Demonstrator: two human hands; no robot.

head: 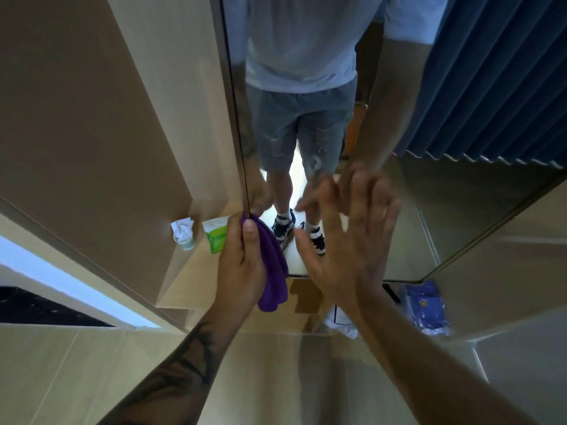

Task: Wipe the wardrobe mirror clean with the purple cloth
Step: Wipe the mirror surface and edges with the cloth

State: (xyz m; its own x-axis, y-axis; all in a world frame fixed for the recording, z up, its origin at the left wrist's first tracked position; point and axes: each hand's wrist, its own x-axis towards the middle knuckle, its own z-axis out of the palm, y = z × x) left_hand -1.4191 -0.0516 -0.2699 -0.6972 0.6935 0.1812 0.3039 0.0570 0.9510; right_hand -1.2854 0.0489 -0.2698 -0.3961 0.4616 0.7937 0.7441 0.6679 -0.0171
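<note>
The left hand point(242, 265) is gripping the purple cloth point(273, 271) just left of the frame's centre, fingers curled round the bunched top while the rest is hanging down in loose folds toward the lower centre. The hand is holding the cloth right at the mirror's point(306, 87) left edge, low on the glass, where the dark frame strip is meeting the pale wardrobe panel point(107, 118). The mirror is running as a tall pane, its long axis stretching from the lower centre up toward the top of the frame, so nearly all the glass is lying above and to the right of the cloth. The right hand point(352, 237) is spread wide with fingers straight, holding nothing, and is lying close to the glass right of centre; whether its palm is actually touching is hard to tell, though its reflection is almost meeting the fingertips. Judging from this, the left hand is the one placed to wipe, and the next stroke is likely calling for a sweep rightward and upward across the pane, with the right hand perhaps steadying the door. At the left centre, two small packs of tissues point(211, 234) are sitting on the floor by the panel.
</note>
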